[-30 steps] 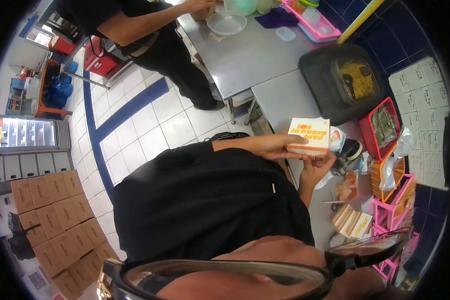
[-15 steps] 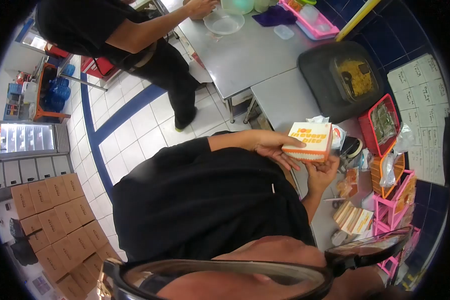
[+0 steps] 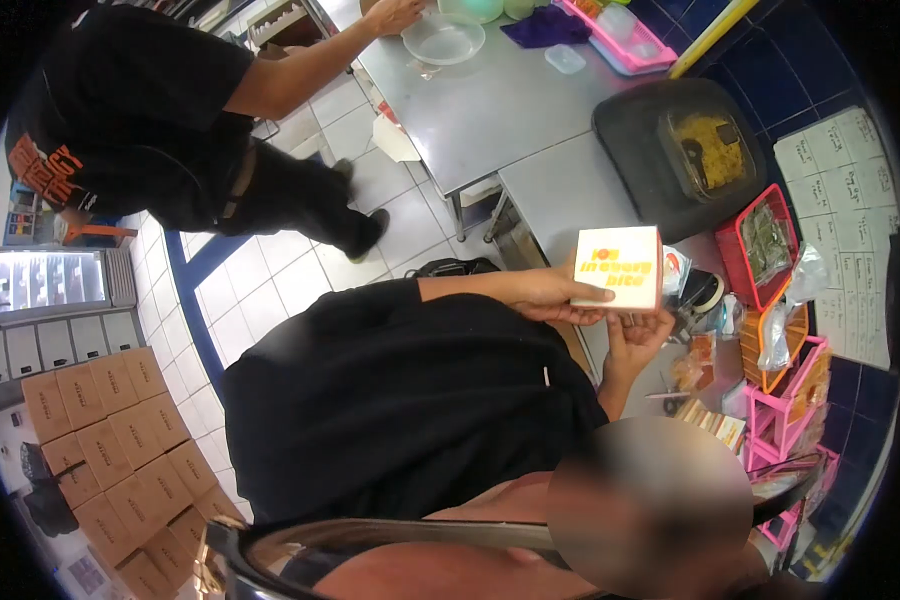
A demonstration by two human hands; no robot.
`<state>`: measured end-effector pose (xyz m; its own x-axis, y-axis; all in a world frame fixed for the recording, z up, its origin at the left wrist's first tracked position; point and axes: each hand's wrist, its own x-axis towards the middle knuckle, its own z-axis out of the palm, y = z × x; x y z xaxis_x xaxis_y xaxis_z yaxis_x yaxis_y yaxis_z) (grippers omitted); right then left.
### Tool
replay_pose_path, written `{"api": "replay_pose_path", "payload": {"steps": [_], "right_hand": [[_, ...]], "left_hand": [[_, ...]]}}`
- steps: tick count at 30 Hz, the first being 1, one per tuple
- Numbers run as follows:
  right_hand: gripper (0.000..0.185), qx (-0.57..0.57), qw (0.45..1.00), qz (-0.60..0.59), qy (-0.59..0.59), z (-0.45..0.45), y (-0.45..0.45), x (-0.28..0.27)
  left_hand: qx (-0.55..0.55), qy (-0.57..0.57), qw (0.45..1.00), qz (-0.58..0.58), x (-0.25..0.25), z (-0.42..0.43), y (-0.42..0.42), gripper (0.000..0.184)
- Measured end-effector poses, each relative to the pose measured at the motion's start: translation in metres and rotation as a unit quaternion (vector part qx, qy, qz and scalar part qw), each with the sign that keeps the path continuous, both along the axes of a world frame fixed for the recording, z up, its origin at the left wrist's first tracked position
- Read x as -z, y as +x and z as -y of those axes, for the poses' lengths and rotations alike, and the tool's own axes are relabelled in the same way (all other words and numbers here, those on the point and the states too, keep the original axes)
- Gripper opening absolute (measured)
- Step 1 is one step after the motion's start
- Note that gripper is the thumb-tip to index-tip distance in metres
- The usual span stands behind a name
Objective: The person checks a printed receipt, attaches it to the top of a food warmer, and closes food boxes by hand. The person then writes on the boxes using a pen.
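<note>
A small white carton (image 3: 615,258) with yellow and orange lettering on its lid and a reddish edge is held between both hands, above the edge of the metal counter. My left hand (image 3: 552,292) grips the near left corner, its thumb lying on the lid and the other fingers partly hidden beneath. My right hand (image 3: 632,345) pinches the carton's lower edge with its fingertips. Just behind the carton lie a silver and white packet (image 3: 675,272) and a roll of tape (image 3: 708,293).
A black tub (image 3: 635,160) with a clear container of yellow food (image 3: 715,160), a red basket (image 3: 755,250) and pink racks (image 3: 778,410) line the counter. A co-worker (image 3: 140,120) reaches over the adjoining table toward a clear bowl (image 3: 444,40). Stacked brown boxes (image 3: 110,440) stand at left.
Both hands have turned and tilted the carton, so its lid faces me more fully and its side shows less. The co-worker has shifted, showing more of their back.
</note>
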<state>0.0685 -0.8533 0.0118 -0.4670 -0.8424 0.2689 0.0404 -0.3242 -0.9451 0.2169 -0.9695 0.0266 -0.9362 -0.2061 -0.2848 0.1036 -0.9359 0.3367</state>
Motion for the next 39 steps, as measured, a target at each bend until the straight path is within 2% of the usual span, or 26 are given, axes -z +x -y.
{"api": "replay_pose_path", "payload": {"steps": [1,5,7,8,10,11,13,14,16,20,23,25,26,28,30,31,32,34,35,37,38,39], "right_hand": [[0.066,0.027,0.999,0.015,0.018,0.001,0.002,0.004],[0.071,0.059,0.997,0.033,0.024,0.005,0.005,0.008],[0.073,0.054,0.998,0.025,0.018,0.003,0.002,0.010],[0.075,0.051,0.999,0.017,0.012,0.003,0.001,0.011],[0.077,0.052,0.998,0.017,0.008,0.004,0.001,0.007],[0.078,0.054,0.998,0.017,0.006,0.005,0.003,0.005],[0.077,0.054,0.998,0.021,0.004,0.008,0.007,0.000],[0.076,0.054,0.998,0.027,0.004,0.009,0.009,-0.002],[0.072,0.058,0.998,0.031,0.013,0.011,0.015,-0.006],[0.058,0.068,0.996,0.058,0.003,0.015,0.023,-0.007],[0.052,0.096,0.992,0.077,-0.021,0.014,0.016,0.013],[0.052,0.102,0.992,0.073,-0.005,0.014,0.016,0.021],[0.051,0.101,0.993,0.068,0.011,0.011,0.012,0.024],[0.056,0.067,0.997,0.029,0.037,0.011,0.007,0.015],[0.061,0.099,0.987,0.125,-0.034,0.010,0.014,0.007],[0.061,0.125,0.984,0.120,-0.041,0.003,0.014,0.009],[0.061,0.144,0.981,0.123,-0.029,0.000,0.007,0.007],[0.061,0.168,0.965,0.195,-0.056,-0.022,-0.003,0.001],[0.061,0.216,0.956,0.188,-0.057,-0.043,-0.013,-0.004],[0.061,0.222,0.909,0.346,-0.068,-0.082,-0.023,-0.020],[0.059,0.273,0.908,0.311,-0.067,-0.108,-0.029,-0.033],[0.055,0.369,0.874,0.300,-0.093,-0.121,-0.045,-0.048]], "left_hand": [[-0.006,-0.047,0.999,0.010,-0.004,-0.001,0.000,0.084],[-0.014,-0.086,0.996,0.025,-0.014,-0.002,0.001,0.097],[-0.079,-0.142,0.986,0.020,-0.020,-0.009,0.002,0.085],[-0.080,-0.143,0.986,0.020,-0.020,-0.008,0.001,0.085],[-0.075,-0.150,0.986,-0.004,-0.017,-0.006,-0.002,0.101],[-0.076,-0.150,0.986,-0.004,-0.014,-0.007,-0.004,0.101],[-0.149,-0.344,0.927,-0.009,-0.005,-0.008,-0.007,0.108],[-0.151,-0.345,0.926,-0.010,-0.001,-0.007,-0.009,0.108],[-0.204,-0.423,0.883,-0.016,0.004,-0.006,-0.012,0.112],[-0.227,-0.434,0.871,-0.033,0.003,-0.009,-0.014,0.112],[-0.197,-0.373,0.906,-0.041,0.000,-0.014,-0.011,0.107],[-0.227,-0.434,0.871,-0.028,0.018,-0.018,-0.021,0.101],[-0.230,-0.431,0.873,-0.015,0.012,-0.021,-0.020,0.095],[-0.148,-0.402,0.904,-0.005,0.023,-0.019,-0.023,0.079],[-0.145,-0.437,0.886,0.053,0.022,-0.026,-0.023,0.065],[-0.079,-0.462,0.881,0.068,0.020,-0.025,-0.020,0.074],[-0.117,-0.416,0.900,0.060,0.015,-0.030,-0.026,0.086],[-0.095,-0.437,0.895,-0.001,0.000,-0.043,-0.034,0.096],[-0.047,-0.446,0.894,-0.021,-0.017,-0.049,-0.039,0.096],[0.019,-0.450,0.892,-0.049,-0.031,-0.064,-0.044,0.097],[0.042,-0.473,0.878,-0.052,-0.033,-0.070,-0.045,0.093],[0.061,-0.497,0.864,-0.047,-0.027,-0.066,-0.059,0.091]]}}
